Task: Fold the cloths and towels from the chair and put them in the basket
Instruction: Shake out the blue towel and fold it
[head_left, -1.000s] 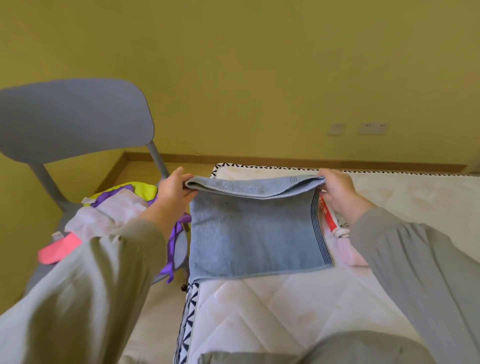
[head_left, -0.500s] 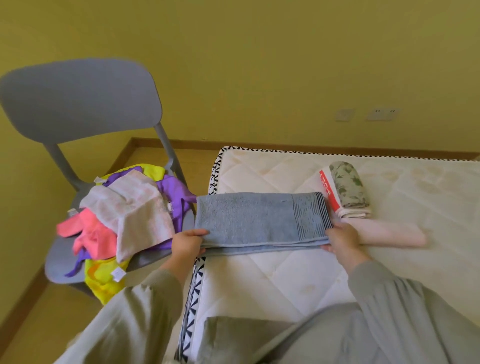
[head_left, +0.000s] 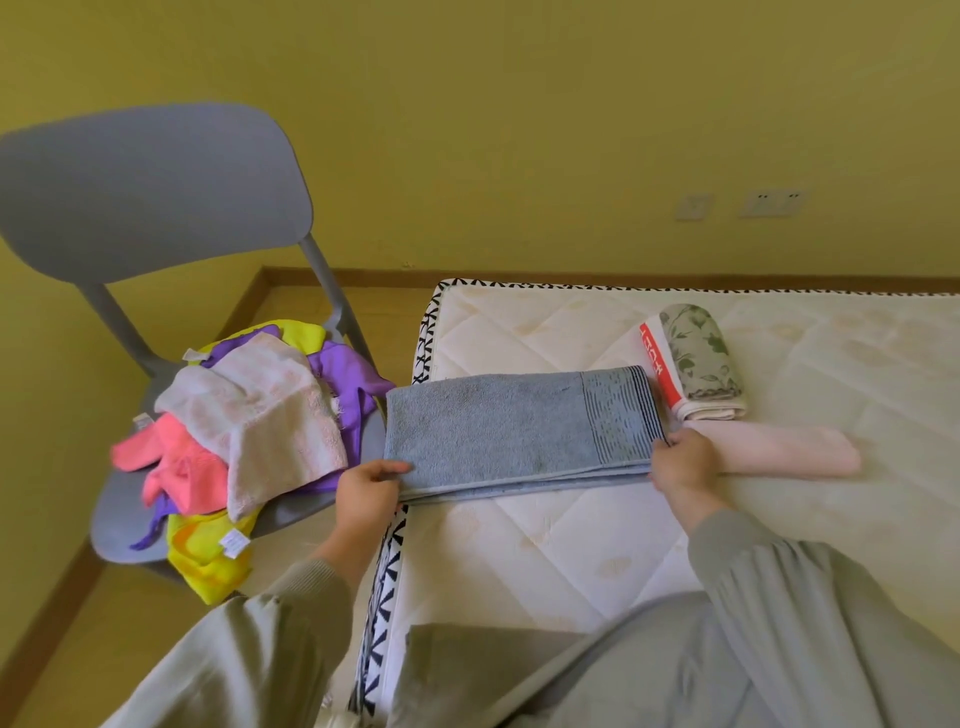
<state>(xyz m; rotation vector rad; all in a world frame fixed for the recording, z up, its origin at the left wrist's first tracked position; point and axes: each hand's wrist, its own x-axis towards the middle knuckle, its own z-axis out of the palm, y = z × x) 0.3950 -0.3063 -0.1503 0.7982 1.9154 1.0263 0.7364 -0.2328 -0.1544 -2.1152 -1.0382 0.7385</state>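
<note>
A blue-grey towel (head_left: 519, 426) lies folded in a long band across the white mattress (head_left: 545, 545). My left hand (head_left: 366, 491) pinches its near left corner and my right hand (head_left: 683, 462) grips its near right corner. On the grey chair (head_left: 156, 192) at the left sits a heap of cloths: a pale pink towel (head_left: 265, 415), a coral cloth (head_left: 171, 462), a purple one (head_left: 343, 374) and a yellow one (head_left: 208, 561). No basket shows.
Beyond my right hand lie a folded floral cloth (head_left: 698, 348) with a red-and-white cloth (head_left: 660, 369) beside it and a folded pink towel (head_left: 779, 449). A yellow wall with sockets stands behind the mattress. Wood floor shows under the chair.
Both hands brought the towel's far edge down toward me, folding it in half into a band. The view tilted down, showing the chair's pile and the folded cloths.
</note>
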